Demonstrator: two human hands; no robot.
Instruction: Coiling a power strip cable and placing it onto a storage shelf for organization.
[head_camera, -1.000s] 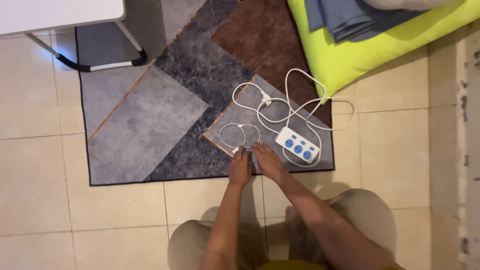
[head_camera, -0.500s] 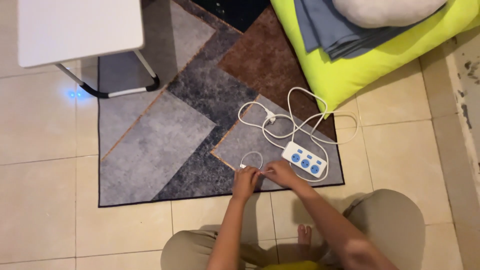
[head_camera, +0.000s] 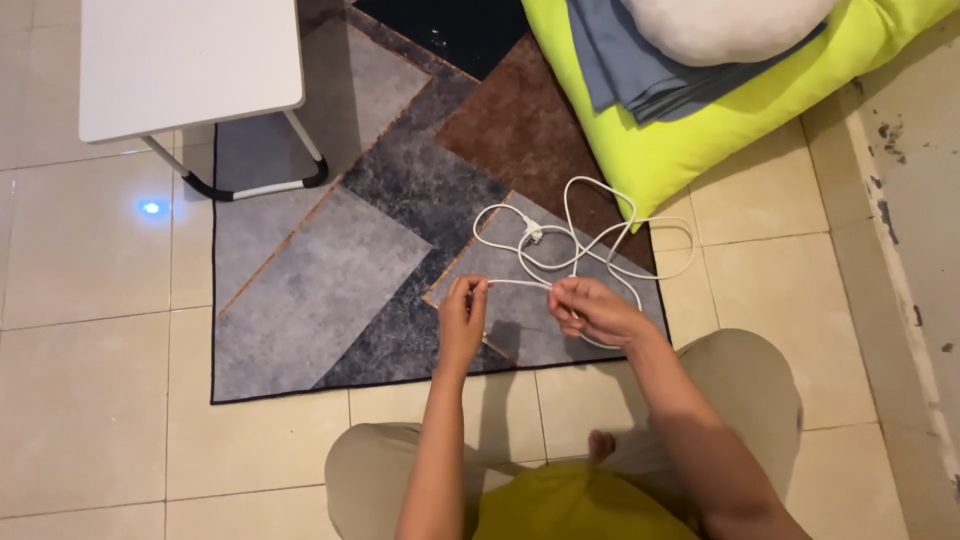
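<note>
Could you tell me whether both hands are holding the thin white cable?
Yes, the left hand and right hand each pinch the thin white cable, stretched between them.

Cord (head_camera: 560, 240) looped on rug (head_camera: 330, 270), both hands (head_camera: 465, 320) over rug's near edge, table (head_camera: 190, 60) far left, cushion (head_camera: 690, 130) far right, folded cloth (head_camera: 640, 65) on it

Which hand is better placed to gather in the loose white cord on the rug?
Right, probably. The right hand sits beside the tangled white power cord; the left hand pinches the stretched cord's far end.
</note>
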